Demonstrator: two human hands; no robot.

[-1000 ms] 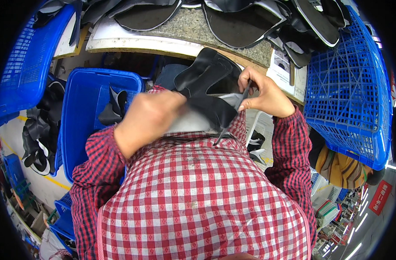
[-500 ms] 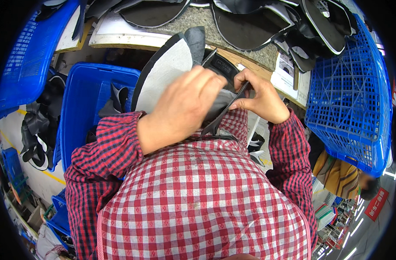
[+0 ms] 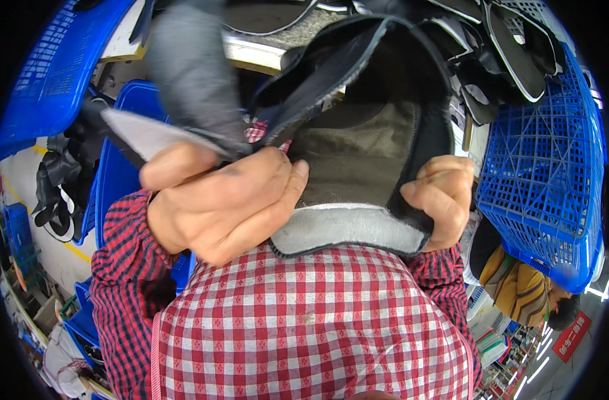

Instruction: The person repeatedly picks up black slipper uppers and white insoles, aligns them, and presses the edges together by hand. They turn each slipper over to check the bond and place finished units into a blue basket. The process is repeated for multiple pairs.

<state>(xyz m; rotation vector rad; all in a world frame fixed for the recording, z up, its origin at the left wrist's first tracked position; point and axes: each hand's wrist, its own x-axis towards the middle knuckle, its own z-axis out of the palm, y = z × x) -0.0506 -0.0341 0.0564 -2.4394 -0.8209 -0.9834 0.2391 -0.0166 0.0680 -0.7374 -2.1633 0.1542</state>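
I hold a black shoe upper [image 3: 364,133] with a grey lining close in front of my face, its opening turned toward me. My left hand [image 3: 218,200] grips its left edge and a grey flap [image 3: 184,80] that sticks up. My right hand [image 3: 441,197] pinches the right edge of the upper. Both hands sit above my red and white checked shirt. The upper hides most of the workbench behind it.
A blue mesh basket [image 3: 551,167] stands at the right, another blue crate [image 3: 44,73] at the upper left, and a blue bin [image 3: 118,187] below it. Black shoe parts [image 3: 511,47] lie on the bench at the top right. Another person [image 3: 524,293] is at the lower right.
I have raised the shoe upper much closer to the camera and opened it up. Both hands came up with it and now fill the middle of the view.
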